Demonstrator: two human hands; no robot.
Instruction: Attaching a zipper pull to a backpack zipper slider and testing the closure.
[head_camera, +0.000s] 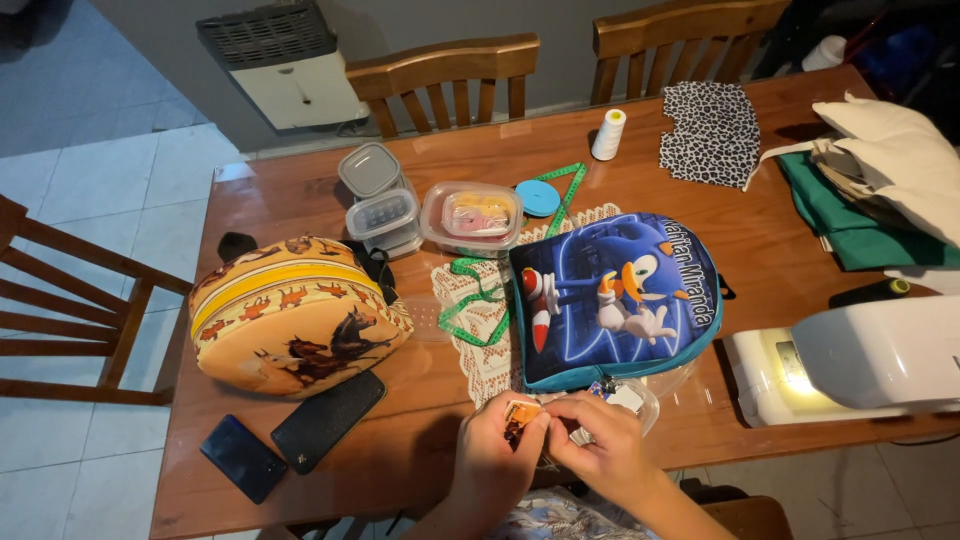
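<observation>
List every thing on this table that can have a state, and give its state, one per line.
Orange backpack: zipped shut, lying flat.
Blue backpack: lying flat.
Clear container: lidded.
Thread spool: upright.
Sewing machine: lamp lit.
Two phones: screens dark.
Left hand, right hand: pinching a small orange piece.

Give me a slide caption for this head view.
Both hands pinch a small orange item beside a blue backpack on a table.

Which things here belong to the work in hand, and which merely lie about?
In hand:
left hand and right hand pinching a small orange patch
blue cartoon backpack
white sewing machine

Lying about:
orange horse-print backpack
two dark phones
clear plastic boxes
white thread cone
leopard-print fabric
</observation>
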